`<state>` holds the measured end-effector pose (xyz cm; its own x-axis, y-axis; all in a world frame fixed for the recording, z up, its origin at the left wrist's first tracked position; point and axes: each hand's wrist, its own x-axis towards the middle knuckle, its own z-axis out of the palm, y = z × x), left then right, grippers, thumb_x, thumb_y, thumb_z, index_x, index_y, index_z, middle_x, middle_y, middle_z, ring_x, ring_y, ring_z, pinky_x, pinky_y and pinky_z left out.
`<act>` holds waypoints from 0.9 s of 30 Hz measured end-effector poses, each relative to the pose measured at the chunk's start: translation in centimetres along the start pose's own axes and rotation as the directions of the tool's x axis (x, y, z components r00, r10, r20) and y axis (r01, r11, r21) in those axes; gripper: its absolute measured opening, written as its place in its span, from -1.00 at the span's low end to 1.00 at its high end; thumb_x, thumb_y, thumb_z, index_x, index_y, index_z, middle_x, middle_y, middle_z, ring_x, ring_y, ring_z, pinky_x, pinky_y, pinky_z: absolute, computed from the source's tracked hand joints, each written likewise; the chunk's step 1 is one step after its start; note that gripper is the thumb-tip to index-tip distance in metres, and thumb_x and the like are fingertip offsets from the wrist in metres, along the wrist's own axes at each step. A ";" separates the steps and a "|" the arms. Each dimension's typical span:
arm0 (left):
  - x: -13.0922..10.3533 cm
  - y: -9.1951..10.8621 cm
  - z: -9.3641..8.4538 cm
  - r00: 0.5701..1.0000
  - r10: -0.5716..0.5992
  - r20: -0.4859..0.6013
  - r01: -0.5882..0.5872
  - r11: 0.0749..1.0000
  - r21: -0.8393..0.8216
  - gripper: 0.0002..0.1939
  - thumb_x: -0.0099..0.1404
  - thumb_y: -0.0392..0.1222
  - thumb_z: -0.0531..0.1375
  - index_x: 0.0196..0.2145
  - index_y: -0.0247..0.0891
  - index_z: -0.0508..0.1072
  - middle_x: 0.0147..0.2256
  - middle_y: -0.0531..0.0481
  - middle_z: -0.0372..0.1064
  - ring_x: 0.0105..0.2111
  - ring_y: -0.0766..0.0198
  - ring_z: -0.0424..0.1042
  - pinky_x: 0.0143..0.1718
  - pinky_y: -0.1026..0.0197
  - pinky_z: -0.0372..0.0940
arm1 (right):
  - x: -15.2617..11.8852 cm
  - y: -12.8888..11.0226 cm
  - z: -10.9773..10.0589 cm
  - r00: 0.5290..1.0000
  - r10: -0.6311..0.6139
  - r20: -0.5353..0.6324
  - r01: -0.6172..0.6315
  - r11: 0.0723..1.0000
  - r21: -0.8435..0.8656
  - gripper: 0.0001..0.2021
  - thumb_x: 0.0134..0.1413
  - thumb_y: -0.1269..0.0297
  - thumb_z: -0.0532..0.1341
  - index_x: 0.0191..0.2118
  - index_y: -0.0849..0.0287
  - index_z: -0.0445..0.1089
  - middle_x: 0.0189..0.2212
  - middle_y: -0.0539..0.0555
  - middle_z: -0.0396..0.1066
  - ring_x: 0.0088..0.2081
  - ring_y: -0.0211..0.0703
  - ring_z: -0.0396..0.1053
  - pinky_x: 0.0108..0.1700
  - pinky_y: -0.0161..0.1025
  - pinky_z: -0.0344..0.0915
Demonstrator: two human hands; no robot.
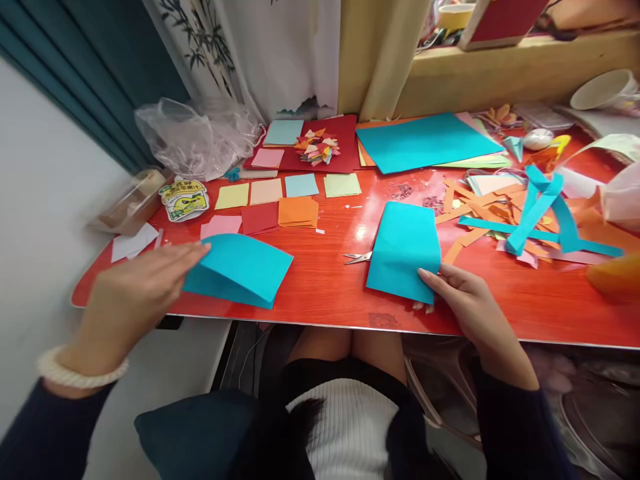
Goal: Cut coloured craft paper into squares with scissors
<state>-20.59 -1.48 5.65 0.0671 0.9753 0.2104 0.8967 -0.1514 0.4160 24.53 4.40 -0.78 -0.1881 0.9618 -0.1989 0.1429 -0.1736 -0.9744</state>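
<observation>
Rectangular turquoise paper sheet (400, 243) sits just right of the middle of the frame, and the right hand (465, 297) has got it pinched near the lower right corner. Thumb's on top, the other fingers are tucked underneath, with a couple of fingertips peeking out past the bottom edge. Some small silver metal scissors (356, 258) poke out from its left side, the rest hidden under the paper.

Over left of centre there's a folded turquoise paper sheet (245, 263), kinda gaping open along its lower side. The left hand (143, 287) is at its upper left corner, fingers straight and close together. Can't tell if the thumb is gripping anything, it's out of sight.

All this is on a glossy red wood-grain table (330, 280). Above the folded one you've got small squares of pink, dark red, orange, yellow and pale blue paper (297, 212), some in little piles. Upper middle has a spiky multicoloured paper ornament (319, 147) on dark red paper (345, 143), and right beside that a big turquoise sheet (425, 141) on top of other coloured sheets. Right side of the frame is a tangle of orange and turquoise paper strips (537, 213), pretty messy tbh.
</observation>
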 end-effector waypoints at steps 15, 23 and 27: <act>-3.6 -2.4 4.0 0.993 0.121 0.008 -0.118 0.948 0.296 -0.50 0.31 -0.26 0.07 0.18 0.04 0.26 0.18 0.06 0.21 0.12 -0.01 0.31 0.23 -0.15 0.12 | -0.2 -0.2 0.4 0.998 0.038 -0.043 -0.035 0.997 0.070 -0.82 0.10 0.09 0.25 -0.34 0.09 0.40 -0.53 -0.03 0.42 -0.48 -0.21 0.39 -0.36 -0.28 0.40; -3.7 -3.3 4.6 0.980 0.200 0.020 -0.194 0.913 0.359 -0.47 0.28 -0.29 0.08 0.19 0.02 0.26 0.18 0.03 0.23 0.12 0.03 0.32 0.23 -0.12 0.14 | -0.2 -0.1 0.1 0.994 0.068 -0.091 -0.063 0.997 0.052 -0.77 0.04 0.06 0.28 -0.40 0.12 0.41 -0.48 -0.01 0.42 -0.43 -0.23 0.37 -0.37 -0.33 0.36; -3.4 -3.0 4.2 0.980 0.200 -0.005 -0.185 0.918 0.351 -0.45 0.26 -0.30 0.09 0.18 0.06 0.26 0.17 0.05 0.24 0.14 0.01 0.28 0.23 -0.17 0.11 | -0.6 0.3 -0.3 0.996 0.007 -0.086 -0.014 0.996 -0.085 -0.71 0.09 0.05 0.23 -0.51 0.12 0.34 -0.62 -0.02 0.33 -0.55 -0.23 0.32 -0.45 -0.32 0.29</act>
<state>-21.73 -3.68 -0.02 0.2427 0.9245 0.2939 0.9642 -0.2633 0.0320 24.97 3.82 -0.95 -0.1029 0.9753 -0.1957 0.2280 -0.1683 -0.9590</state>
